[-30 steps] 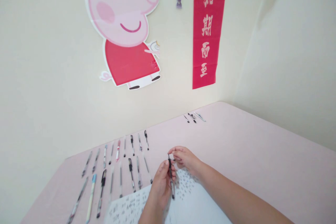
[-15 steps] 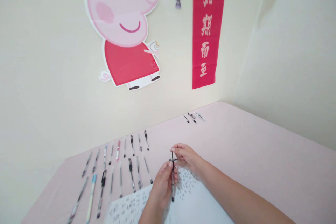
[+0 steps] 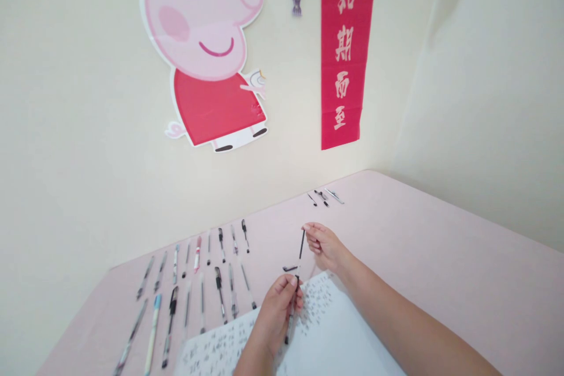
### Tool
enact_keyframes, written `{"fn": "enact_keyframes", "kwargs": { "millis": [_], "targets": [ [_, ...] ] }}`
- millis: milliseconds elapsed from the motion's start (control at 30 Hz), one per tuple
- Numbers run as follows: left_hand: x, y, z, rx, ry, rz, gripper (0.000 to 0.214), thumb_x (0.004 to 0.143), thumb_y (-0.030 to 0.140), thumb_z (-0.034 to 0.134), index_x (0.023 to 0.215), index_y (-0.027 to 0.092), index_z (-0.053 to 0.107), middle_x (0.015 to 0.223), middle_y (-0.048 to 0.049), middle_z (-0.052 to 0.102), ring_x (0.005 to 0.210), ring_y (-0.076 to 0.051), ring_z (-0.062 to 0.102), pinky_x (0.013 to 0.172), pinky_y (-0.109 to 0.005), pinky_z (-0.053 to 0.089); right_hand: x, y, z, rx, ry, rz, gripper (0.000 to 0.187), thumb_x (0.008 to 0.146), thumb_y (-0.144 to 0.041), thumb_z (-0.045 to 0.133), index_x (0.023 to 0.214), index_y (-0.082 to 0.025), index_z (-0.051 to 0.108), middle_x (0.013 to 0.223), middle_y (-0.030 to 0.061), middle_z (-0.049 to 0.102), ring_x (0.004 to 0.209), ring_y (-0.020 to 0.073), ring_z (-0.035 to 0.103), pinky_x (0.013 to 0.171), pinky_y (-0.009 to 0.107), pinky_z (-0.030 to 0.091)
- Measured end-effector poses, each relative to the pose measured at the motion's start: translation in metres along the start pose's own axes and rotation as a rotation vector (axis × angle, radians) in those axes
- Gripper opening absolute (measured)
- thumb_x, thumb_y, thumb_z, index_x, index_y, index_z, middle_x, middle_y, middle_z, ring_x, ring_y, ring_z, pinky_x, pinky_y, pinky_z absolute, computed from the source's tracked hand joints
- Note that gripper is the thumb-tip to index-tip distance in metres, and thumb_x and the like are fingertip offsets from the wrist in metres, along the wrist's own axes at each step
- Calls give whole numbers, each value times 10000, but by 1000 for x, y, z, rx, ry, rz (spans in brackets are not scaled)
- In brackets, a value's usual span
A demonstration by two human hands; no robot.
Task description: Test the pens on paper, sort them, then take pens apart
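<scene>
My left hand (image 3: 278,305) is closed around the clear barrel of a pen (image 3: 288,326), whose dark end points down over the paper. Above it, my right hand (image 3: 325,245) pinches the top of a thin black refill (image 3: 302,243). The refill's lower part is pale and runs down to the upper end of the barrel. Whether its tip is still inside the barrel is too small to tell. Just beyond my left hand, a small black pen cap (image 3: 289,268) lies on the table. Under both hands is a sheet of paper (image 3: 339,335) with handwriting.
Two rows of pens, including a black-capped pen (image 3: 170,326) and a blue-and-cream pen (image 3: 153,333), lie to the left on the pink tabletop (image 3: 440,282). Several small pen parts (image 3: 321,195) lie near the wall. A red banner (image 3: 348,70) hangs above.
My right hand has moved up and away from my left, and more of the refill shows above the barrel. The pen has tilted slightly in my left hand.
</scene>
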State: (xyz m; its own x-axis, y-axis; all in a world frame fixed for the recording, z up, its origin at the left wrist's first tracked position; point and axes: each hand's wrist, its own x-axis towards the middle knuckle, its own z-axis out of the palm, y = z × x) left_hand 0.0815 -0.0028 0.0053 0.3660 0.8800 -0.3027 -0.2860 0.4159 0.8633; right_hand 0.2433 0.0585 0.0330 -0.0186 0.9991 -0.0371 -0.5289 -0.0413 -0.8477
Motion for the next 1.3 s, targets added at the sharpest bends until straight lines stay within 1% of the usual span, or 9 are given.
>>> {"fn": "enact_keyframes", "kwargs": {
  "millis": [233, 367, 467, 600, 733, 833, 967, 1167, 1300],
  "targets": [
    [0, 0, -1, -13, 7, 10, 304, 660, 415, 705, 718, 140, 590, 618, 8, 552, 514, -63, 468, 520, -180, 364, 11, -10, -20, 94, 83, -84, 310, 622, -377, 726, 749, -159, 545, 479, -111, 316, 390, 25, 206, 370, 178, 117],
    [-1, 0, -1, -83, 34, 68, 284, 676, 397, 701, 736, 129, 628, 654, -4, 556, 577, -76, 494, 568, -183, 403, 13, -12, -25, 1, 124, -128, 295, 638, -395, 702, 741, -162, 551, 477, -107, 317, 394, 33, 213, 379, 186, 116],
    [-3, 4, 0, -141, 94, 136, 299, 659, 397, 717, 772, 129, 648, 674, -3, 564, 592, -74, 491, 576, -175, 414, 8, -9, -18, -237, 107, -168, 259, 655, -397, 664, 701, -168, 553, 481, -92, 346, 412, 48, 239, 397, 195, 154],
    [-3, 6, -1, -254, 125, 157, 304, 645, 384, 735, 791, 137, 634, 611, 38, 507, 513, -38, 417, 482, -141, 363, -1, 2, -6, -668, -39, -255, 145, 698, -304, 588, 660, -169, 550, 532, -63, 428, 501, 75, 362, 484, 202, 283],
    [0, 5, -4, -342, 117, 160, 286, 659, 352, 735, 800, 146, 594, 561, 74, 415, 465, -15, 349, 429, -121, 302, -9, 16, 1, -1001, -135, -261, 74, 723, -213, 529, 688, -164, 570, 519, -65, 433, 489, 76, 379, 487, 199, 288],
    [2, 6, -4, -360, 144, 187, 318, 628, 343, 759, 791, 152, 564, 570, 73, 426, 474, -19, 366, 426, -123, 303, -14, 25, 5, -1195, -178, -325, 77, 732, -190, 526, 722, -167, 599, 554, -51, 487, 514, 82, 419, 512, 198, 302],
    [2, 7, -2, -289, 203, 213, 344, 620, 371, 753, 770, 171, 518, 571, 67, 467, 477, -33, 397, 431, -134, 317, -19, 30, 12, -1401, -261, -420, 91, 746, -190, 540, 765, -175, 628, 689, -5, 586, 644, 112, 500, 606, 212, 343],
    [7, -3, -6, 78, 327, 296, 345, 682, 489, 650, 755, 202, 473, 418, 95, 410, 381, -50, 353, 391, -153, 281, -22, 37, 13, -1569, -391, -407, 133, 795, -203, 517, 803, -169, 646, 762, 28, 610, 722, 134, 534, 652, 225, 356],
    [9, -6, -7, 173, 367, 319, 359, 681, 518, 625, 747, 212, 450, 401, 101, 399, 353, -59, 345, 368, -167, 269, -24, 41, 11, -1612, -438, -406, 137, 803, -197, 513, 790, -165, 646, 770, 35, 601, 733, 140, 531, 657, 231, 355]
  ]
}}
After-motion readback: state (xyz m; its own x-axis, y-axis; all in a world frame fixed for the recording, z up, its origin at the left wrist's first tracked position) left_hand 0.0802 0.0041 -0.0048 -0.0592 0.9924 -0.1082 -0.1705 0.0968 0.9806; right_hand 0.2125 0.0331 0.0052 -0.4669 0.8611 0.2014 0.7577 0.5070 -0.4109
